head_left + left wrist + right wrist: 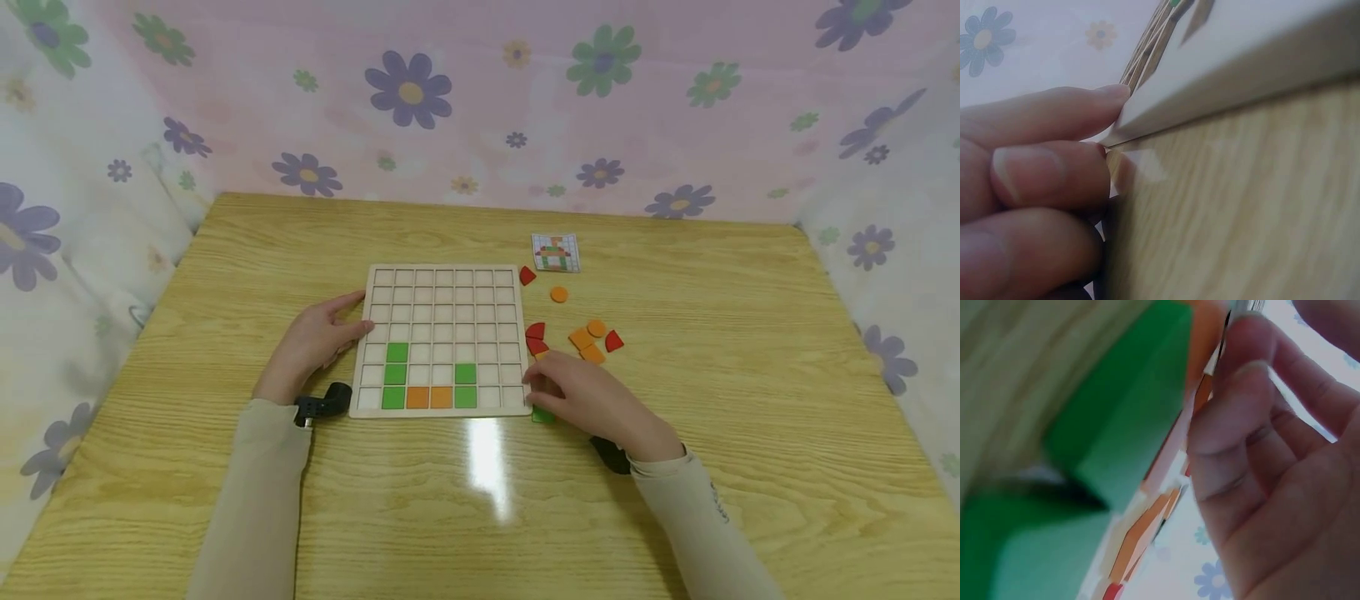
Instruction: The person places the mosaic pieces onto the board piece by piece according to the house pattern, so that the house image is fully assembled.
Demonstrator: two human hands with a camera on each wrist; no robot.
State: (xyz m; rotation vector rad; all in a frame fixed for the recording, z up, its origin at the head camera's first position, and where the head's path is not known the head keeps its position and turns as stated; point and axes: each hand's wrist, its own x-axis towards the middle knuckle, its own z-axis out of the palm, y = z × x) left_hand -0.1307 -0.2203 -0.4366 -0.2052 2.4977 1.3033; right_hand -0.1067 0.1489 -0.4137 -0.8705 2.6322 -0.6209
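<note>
A square wooden grid board [444, 413] lies flat, with green squares [394, 374] and two orange squares [430, 397] set in its lower cells. My left hand [313, 337] rests at its left side, thumb on the rim and fingers along the edge. Up close in the left wrist view, fingertips [1113, 94] touch the board's corner [1147, 115]. My right hand [588, 396] hovers by the lower right edge, loosely bent, thumb and forefinger apart. Below it a green square [543, 415] shows partly; the right wrist view has green pieces [1129, 419] beside the fingers [1235, 406].
Red quarter-round pieces [537, 332] lie along the board's right edge. Farther right are orange squares [582, 338], orange discs [558, 294] and another red piece [614, 340]. A small printed pattern card [556, 252] lies behind them. A flowered cloth [480, 100] hangs behind the wooden table [420, 517].
</note>
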